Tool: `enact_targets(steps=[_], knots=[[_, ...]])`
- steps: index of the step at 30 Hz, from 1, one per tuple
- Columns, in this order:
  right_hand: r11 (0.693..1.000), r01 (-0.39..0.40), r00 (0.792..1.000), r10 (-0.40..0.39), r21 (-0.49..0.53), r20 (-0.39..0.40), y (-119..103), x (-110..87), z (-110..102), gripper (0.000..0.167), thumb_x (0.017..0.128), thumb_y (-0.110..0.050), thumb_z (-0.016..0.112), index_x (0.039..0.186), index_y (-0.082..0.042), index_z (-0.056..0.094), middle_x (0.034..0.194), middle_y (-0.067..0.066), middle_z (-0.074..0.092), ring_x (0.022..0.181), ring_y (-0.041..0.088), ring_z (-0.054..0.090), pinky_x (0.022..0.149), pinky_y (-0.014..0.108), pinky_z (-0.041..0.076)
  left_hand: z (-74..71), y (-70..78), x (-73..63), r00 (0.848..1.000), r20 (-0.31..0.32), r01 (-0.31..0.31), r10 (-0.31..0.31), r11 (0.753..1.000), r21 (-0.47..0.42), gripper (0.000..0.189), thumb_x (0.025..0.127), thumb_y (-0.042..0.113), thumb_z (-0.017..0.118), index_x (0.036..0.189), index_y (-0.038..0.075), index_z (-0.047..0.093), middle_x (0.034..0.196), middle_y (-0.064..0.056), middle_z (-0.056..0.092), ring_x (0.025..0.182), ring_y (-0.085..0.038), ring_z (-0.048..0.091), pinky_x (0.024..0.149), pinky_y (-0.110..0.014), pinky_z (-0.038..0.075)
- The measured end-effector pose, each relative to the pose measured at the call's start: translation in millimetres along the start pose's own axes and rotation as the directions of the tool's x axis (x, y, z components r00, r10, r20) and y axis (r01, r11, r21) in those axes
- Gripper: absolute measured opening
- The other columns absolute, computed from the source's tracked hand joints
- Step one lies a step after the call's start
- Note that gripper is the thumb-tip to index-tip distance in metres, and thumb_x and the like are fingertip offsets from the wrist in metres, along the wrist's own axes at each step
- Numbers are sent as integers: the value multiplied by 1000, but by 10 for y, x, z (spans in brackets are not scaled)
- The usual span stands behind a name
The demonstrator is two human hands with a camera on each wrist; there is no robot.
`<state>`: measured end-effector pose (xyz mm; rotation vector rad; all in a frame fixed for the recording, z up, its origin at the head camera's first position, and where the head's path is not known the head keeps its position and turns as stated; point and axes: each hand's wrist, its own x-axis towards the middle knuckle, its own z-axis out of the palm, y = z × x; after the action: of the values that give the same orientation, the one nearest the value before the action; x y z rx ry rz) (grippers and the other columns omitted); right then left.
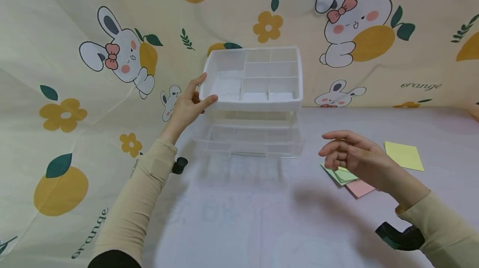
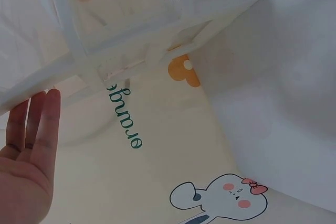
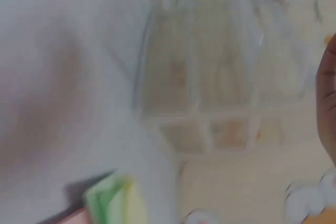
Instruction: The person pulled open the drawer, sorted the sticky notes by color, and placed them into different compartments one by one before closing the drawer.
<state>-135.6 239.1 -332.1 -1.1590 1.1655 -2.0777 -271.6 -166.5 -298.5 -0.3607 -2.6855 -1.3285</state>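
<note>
A storage box with a white compartment tray [image 1: 258, 106] on top and clear drawers [image 1: 256, 137] below stands at the back of the table. My left hand [image 1: 188, 106] grips the tray's left side, thumb over the front corner. In the left wrist view, three fingertips of that hand [image 2: 31, 166] touch the box's side. To the right of the box, my right hand [image 1: 361, 160] hangs in the air with loosely bent fingers, holding nothing. Beneath it, partly hidden, lie green paper notes [image 1: 337, 176] and pink paper notes [image 1: 361, 189]. The right wrist view is blurred.
A yellow paper note [image 1: 404, 156] lies behind the right wrist. The white tabletop [image 1: 232, 218] meets a cartoon-printed backdrop [image 1: 239, 18] right behind the box and on the left. A black device [image 1: 402, 237] is on the right wrist.
</note>
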Motion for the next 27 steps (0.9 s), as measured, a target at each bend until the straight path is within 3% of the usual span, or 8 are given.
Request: enact_targets(steps=[4, 11, 15, 17, 19, 23, 25, 27], knots=[[996, -12, 999, 16, 88, -46, -25, -192, -247, 49, 98, -3, 7, 143, 0, 26, 131, 14, 52, 112, 23, 55, 97, 29, 45, -16, 3, -3, 1000, -3, -2, 2, 1000, -2, 74, 74, 66, 61, 137, 56, 25, 83, -6, 47, 72, -23, 51, 65, -29, 43], [997, -58, 966, 41, -59, -253, -28, -486, -540, 49, 98, 2, 8, 137, -2, 37, 124, 9, 59, 105, 17, 59, 89, 24, 49, -13, 1, -5, 1000, 6, 2, -2, 1000, 0, 74, 74, 67, 61, 137, 56, 24, 85, -6, 48, 73, -23, 52, 66, -29, 44], [991, -86, 934, 44, -103, -355, -25, -646, -706, 46, 99, 2, 11, 134, -3, 42, 120, 7, 62, 103, 15, 62, 85, 23, 51, -4, -11, 2, 1000, 2, 2, -2, 1000, 8, 75, 74, 67, 61, 138, 56, 24, 86, -6, 48, 73, -23, 52, 66, -29, 44], [985, -115, 905, 51, -127, -423, -20, -725, -776, 44, 101, 0, 14, 132, -6, 45, 117, 5, 63, 100, 13, 62, 82, 21, 51, 1, -18, 8, 1000, -1, 0, 0, 1000, 8, 75, 73, 67, 61, 138, 56, 24, 86, -7, 48, 73, -24, 52, 65, -29, 44], [973, -166, 861, 63, -162, -505, -9, -803, -826, 42, 101, -2, 19, 130, -10, 48, 114, 1, 64, 97, 12, 62, 79, 20, 50, 5, -24, 12, 1000, -2, -1, 1, 1000, 6, 75, 73, 68, 61, 138, 56, 24, 86, -7, 49, 73, -24, 52, 65, -29, 44], [925, -286, 782, 74, -251, -618, 30, -947, -897, 36, 101, -4, 29, 126, -16, 53, 110, -6, 64, 93, 7, 60, 76, 18, 47, 9, -27, 16, 1000, -2, -1, 1, 1000, 0, 76, 72, 68, 61, 138, 56, 25, 86, -7, 49, 73, -24, 52, 65, -29, 44], [869, -377, 743, 77, -320, -665, 59, -999, -925, 33, 101, -6, 34, 123, -18, 55, 109, -12, 64, 92, 4, 59, 74, 17, 46, 9, -26, 16, 1000, -3, -2, 2, 1000, -5, 76, 72, 68, 61, 138, 55, 25, 86, -7, 49, 73, -24, 52, 65, -29, 44], [772, -500, 694, 87, -392, -714, 84, -1029, -947, 28, 100, -10, 40, 122, -21, 54, 109, -20, 61, 91, 0, 59, 73, 16, 46, 8, -26, 15, 1000, -4, -3, 3, 1000, -10, 75, 72, 68, 62, 137, 56, 25, 86, -7, 48, 72, -24, 51, 65, -29, 43]])
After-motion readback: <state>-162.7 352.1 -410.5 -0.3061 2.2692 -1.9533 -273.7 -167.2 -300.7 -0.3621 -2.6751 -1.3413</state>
